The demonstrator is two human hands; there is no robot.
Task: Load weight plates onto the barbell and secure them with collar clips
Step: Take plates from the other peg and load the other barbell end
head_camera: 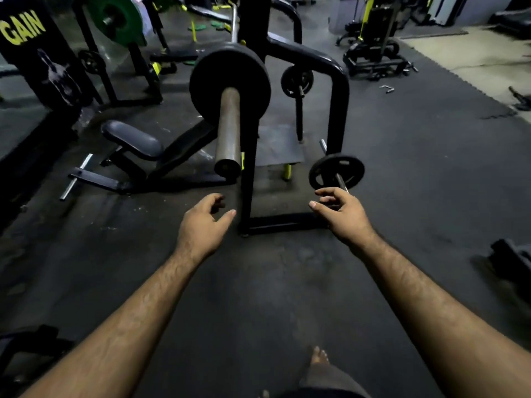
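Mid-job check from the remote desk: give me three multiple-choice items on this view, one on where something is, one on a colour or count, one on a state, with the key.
1. Where is the small black plate on the thin bar?
A. Just beyond the right hand
B. Left of the seat pad
C. In the left hand

2. How many plates sit on the barbell sleeve pointing at the camera?
A. None
B. One
C. Three

3. What is the state of the left hand?
A. Closed on a collar clip
B. Gripping the sleeve
C. Open and empty

Key:
1 A, the small plate lies directly past the right hand's fingers.
2 B, a single large black plate sits at the sleeve's inner end, the rest of the sleeve bare.
3 C, its fingers are spread with nothing between them, short of the sleeve.
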